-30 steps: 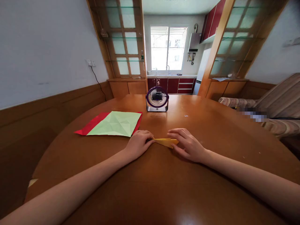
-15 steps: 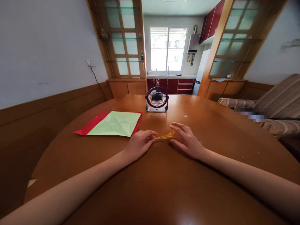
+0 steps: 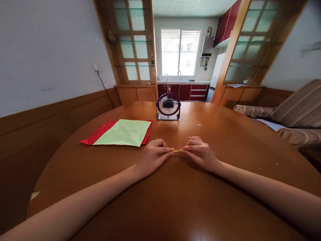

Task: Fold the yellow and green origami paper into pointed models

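Note:
Between my two hands, just above the table, is a thin piece of folded yellow paper (image 3: 178, 151), seen nearly edge-on. My left hand (image 3: 157, 155) pinches its left end between thumb and forefinger. The right end is pinched by my right hand (image 3: 199, 152), its other fingers curled in. Only a short yellow strip shows in the gap; my fingers hide the rest. Left of my left hand lies a creased light green sheet of paper (image 3: 124, 133), on top of a red sheet (image 3: 99, 133) that sticks out at both sides.
A small purple fan (image 3: 168, 106) stands on the wooden table (image 3: 180, 207), beyond my hands. A tiny clear scrap (image 3: 199, 124) lies to the right of the fan. At the far right is a striped armchair (image 3: 292, 107). Glass-shelved cabinets flank the kitchen opening behind.
My right hand has closed from spread fingers into a pinch on the yellow paper. My left hand has shifted slightly right, so the hands are closer and less yellow shows.

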The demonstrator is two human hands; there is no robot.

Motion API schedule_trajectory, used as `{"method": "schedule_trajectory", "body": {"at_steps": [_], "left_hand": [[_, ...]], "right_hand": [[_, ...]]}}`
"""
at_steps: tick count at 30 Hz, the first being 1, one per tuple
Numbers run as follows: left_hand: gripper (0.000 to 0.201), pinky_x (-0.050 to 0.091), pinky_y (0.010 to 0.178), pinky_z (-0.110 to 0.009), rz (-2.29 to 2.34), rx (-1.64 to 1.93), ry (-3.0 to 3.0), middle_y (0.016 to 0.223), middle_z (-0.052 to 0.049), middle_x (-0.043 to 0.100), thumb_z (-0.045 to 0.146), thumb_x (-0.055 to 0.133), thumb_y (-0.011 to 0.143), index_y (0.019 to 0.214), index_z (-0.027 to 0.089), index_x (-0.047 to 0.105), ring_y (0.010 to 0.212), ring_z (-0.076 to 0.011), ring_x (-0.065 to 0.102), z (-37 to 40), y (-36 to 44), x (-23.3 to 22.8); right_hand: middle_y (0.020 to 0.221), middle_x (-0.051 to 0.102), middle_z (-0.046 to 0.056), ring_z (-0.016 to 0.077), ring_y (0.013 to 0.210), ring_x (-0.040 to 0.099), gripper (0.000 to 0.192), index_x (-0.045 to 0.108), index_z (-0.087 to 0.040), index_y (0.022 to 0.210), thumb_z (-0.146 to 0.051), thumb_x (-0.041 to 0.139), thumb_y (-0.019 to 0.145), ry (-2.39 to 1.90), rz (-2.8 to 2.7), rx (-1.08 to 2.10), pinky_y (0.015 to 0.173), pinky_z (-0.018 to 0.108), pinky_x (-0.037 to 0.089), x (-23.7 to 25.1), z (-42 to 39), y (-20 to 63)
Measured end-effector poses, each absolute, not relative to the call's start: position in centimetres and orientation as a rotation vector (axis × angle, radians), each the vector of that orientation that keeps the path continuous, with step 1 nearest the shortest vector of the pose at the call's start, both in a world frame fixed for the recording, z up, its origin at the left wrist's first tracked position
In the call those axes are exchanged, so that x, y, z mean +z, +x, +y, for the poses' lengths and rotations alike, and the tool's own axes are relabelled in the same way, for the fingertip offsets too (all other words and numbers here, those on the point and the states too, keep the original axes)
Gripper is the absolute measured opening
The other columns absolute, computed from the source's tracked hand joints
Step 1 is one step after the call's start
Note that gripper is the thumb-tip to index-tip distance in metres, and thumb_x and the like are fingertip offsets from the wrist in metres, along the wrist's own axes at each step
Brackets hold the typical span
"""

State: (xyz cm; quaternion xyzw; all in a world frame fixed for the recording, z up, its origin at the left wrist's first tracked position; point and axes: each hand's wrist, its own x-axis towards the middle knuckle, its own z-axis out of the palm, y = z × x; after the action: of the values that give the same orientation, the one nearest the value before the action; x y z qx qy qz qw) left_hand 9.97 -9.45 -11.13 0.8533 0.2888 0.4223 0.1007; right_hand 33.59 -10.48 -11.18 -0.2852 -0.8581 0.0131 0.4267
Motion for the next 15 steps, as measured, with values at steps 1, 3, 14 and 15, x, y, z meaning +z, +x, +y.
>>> {"method": "schedule_trajectory", "body": {"at_steps": [1,3,14,15], "left_hand": [[0.021,0.048,0.068,-0.029,0.851,1.255,2.519,0.077,-0.003,0.059,0.033,0.058,0.091,0.097,0.023,0.076,0.075,-0.0149,0.056,-9.5,10.0,-11.1],[0.020,0.048,0.069,-0.029,0.867,1.267,2.527,0.077,-0.003,0.060,0.031,0.058,0.091,0.092,0.022,0.076,0.075,-0.0149,0.056,-9.5,10.1,-11.0],[0.015,0.050,0.070,-0.029,0.908,1.171,2.325,0.078,-0.003,0.061,0.027,0.062,0.087,0.082,0.021,0.075,0.078,-0.0160,0.059,-10.3,11.2,-10.3],[0.015,0.049,0.069,-0.028,0.904,1.156,2.287,0.078,-0.003,0.061,0.027,0.063,0.086,0.081,0.020,0.075,0.078,-0.0159,0.059,-10.3,11.2,-10.3]], "right_hand": [[0.075,0.068,0.003,0.0166,0.074,0.059,0.018,0.071,-0.022,0.090,-0.026,0.055,0.094,-0.712,-2.149,0.034,0.093,0.044,0.045,-11.2,-10.5,33.4],[0.079,0.068,0.004,0.0169,0.076,0.059,0.017,0.071,-0.021,0.095,-0.027,0.055,0.093,-0.714,-2.169,0.029,0.092,0.044,0.045,-11.1,-10.7,33.1],[0.069,0.066,0.003,0.0149,0.067,0.058,0.022,0.073,-0.020,0.081,-0.031,0.058,0.092,-0.725,-2.115,0.198,0.072,0.033,0.045,-11.1,-11.2,32.1],[0.069,0.066,0.003,0.0147,0.067,0.057,0.023,0.074,-0.019,0.079,-0.031,0.059,0.092,-0.733,-2.101,0.215,0.071,0.032,0.045,-11.1,-11.2,32.0]]}}
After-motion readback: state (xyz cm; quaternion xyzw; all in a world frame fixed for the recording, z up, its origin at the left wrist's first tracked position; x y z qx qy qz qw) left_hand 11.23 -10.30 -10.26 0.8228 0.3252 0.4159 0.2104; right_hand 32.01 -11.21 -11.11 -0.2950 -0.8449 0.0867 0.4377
